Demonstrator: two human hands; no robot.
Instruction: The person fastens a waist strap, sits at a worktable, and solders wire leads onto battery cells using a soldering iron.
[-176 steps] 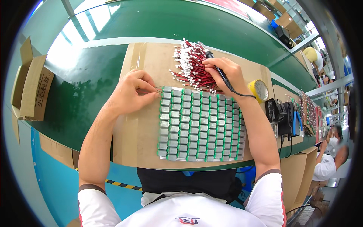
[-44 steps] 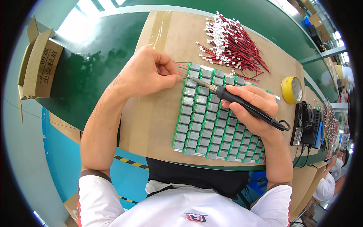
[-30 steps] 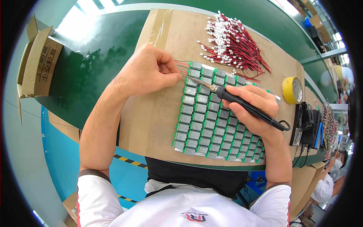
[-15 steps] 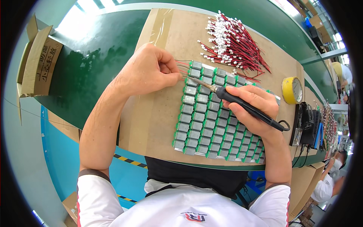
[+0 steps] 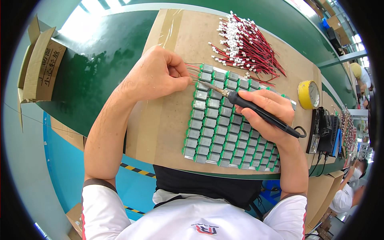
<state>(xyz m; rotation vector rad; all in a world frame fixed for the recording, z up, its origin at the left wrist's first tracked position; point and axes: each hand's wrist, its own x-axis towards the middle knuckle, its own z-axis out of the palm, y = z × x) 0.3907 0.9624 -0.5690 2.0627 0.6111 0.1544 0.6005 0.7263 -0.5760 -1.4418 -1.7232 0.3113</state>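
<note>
At the far left corner of the grid of grey-and-green blocks point(image 5: 219, 130), the left hand point(image 5: 166, 76) has thumb and forefinger pinched together on a thin wire point(image 5: 194, 81), the other fingers curled into the palm. The right hand point(image 5: 269, 110) grips a soldering iron point(image 5: 264, 115) like a pen, its tip angled toward the block end just beside the left fingertips; whether tip, wire and block touch is too small to tell. The step in hand looks like joining the wire to that block. As I judge it, the next move calls for the wire to lie motionless against its spot, the tip touching only briefly, and the neighbouring red leads point(image 5: 193, 67) at the corner to be left undisturbed.

The grid lies in slanting columns on a cardboard sheet point(image 5: 154, 136), close to the near edge of the green bench point(image 5: 94, 88). Beyond it, toward the bench's far edge, is a heap of red-and-black wires with white connectors point(image 5: 260, 50). Right of the grid, near the sheet's right edge, stands a roll of yellow tape point(image 5: 305, 96), with black equipment point(image 5: 329, 134) just past it. An open carton point(image 5: 42, 76) is by the bench's left end, and a co-worker point(image 5: 343, 196) sits well apart on the right.
</note>
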